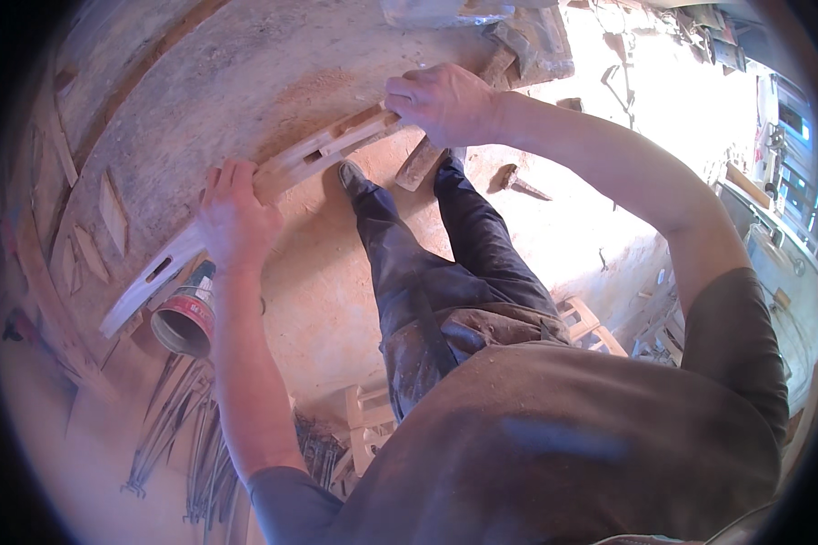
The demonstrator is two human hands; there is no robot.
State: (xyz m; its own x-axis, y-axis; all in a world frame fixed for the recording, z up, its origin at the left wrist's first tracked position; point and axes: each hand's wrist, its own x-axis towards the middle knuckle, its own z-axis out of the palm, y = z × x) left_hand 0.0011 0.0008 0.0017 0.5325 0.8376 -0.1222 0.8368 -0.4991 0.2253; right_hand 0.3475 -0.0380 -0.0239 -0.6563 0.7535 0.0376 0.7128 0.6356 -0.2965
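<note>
I hold a long, pale wooden piece (pixel 293 163) with several slots cut through it; it runs from the lower left up to the middle. My left hand (pixel 234 218) wraps around its middle part. My right hand (pixel 443 102) grips its upper end near a dusty workbench top (pixel 227 82). Below the piece I see my own legs in dark trousers and dark shoes on a sawdust-covered floor (pixel 327 300).
A red and white can (pixel 186 318) stands open under the lower end of the piece. Metal rods and clamps (pixel 177 427) lie at the lower left. Wooden frame parts (pixel 591 327) stand beside my legs. A hammer-like tool (pixel 523 184) lies on the floor. Shelves fill the right edge.
</note>
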